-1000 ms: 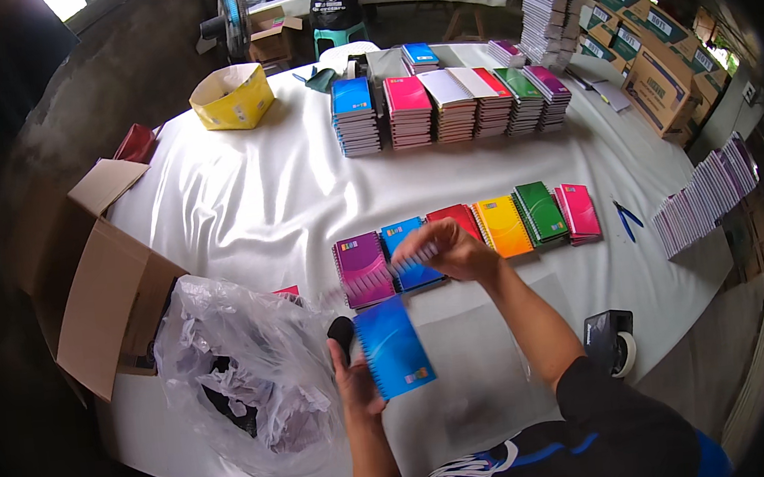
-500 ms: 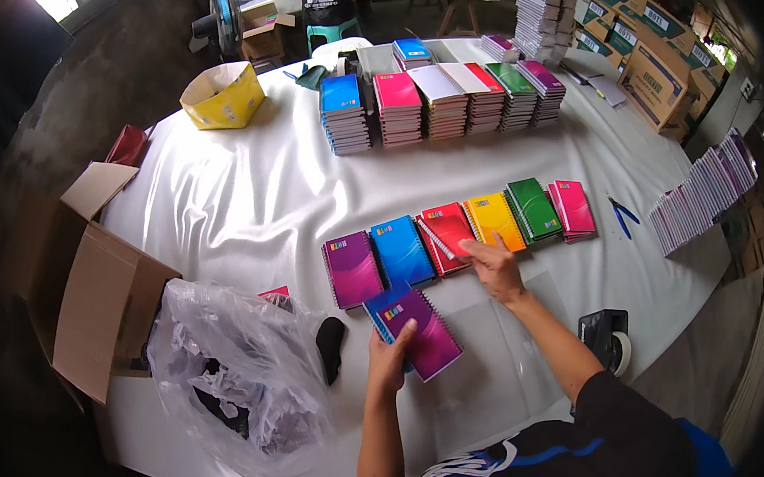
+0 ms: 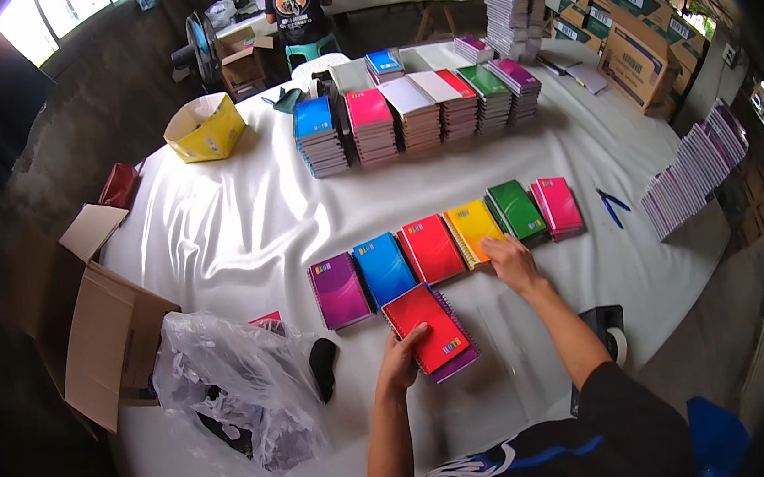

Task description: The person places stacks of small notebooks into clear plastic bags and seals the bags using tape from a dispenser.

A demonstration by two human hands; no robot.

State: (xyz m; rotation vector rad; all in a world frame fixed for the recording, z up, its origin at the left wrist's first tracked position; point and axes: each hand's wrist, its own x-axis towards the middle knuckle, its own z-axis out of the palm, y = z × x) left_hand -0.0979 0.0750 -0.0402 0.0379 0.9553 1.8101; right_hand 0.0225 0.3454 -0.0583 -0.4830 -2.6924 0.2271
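My left hand (image 3: 400, 358) grips a small stack of spiral notebooks, thumb on top. A red spiral notebook (image 3: 429, 324) is uppermost, and a purple one (image 3: 461, 365) sticks out beneath it. My right hand (image 3: 515, 265) has its fingers closed at the near edge of the yellow notebook (image 3: 473, 228). That notebook belongs to a row of short piles: purple (image 3: 341, 290), blue (image 3: 390, 267), red (image 3: 432, 247), yellow, green (image 3: 515, 210) and pink (image 3: 560, 205). My right fingertips are partly hidden.
Taller notebook stacks (image 3: 374, 127) stand at the back. On the left are a clear plastic bag (image 3: 240, 390), an open carton (image 3: 101, 330) and a yellow container (image 3: 206, 131). Blue-handled pliers (image 3: 614, 207), a tape dispenser (image 3: 607, 332) and leaning notebooks (image 3: 693, 176) lie right. A person (image 3: 299, 12) sits beyond.
The red notebook that my right hand was lifting now lies on the purple one in my left hand. My right hand has moved right to the yellow pile. The view has shifted slightly.
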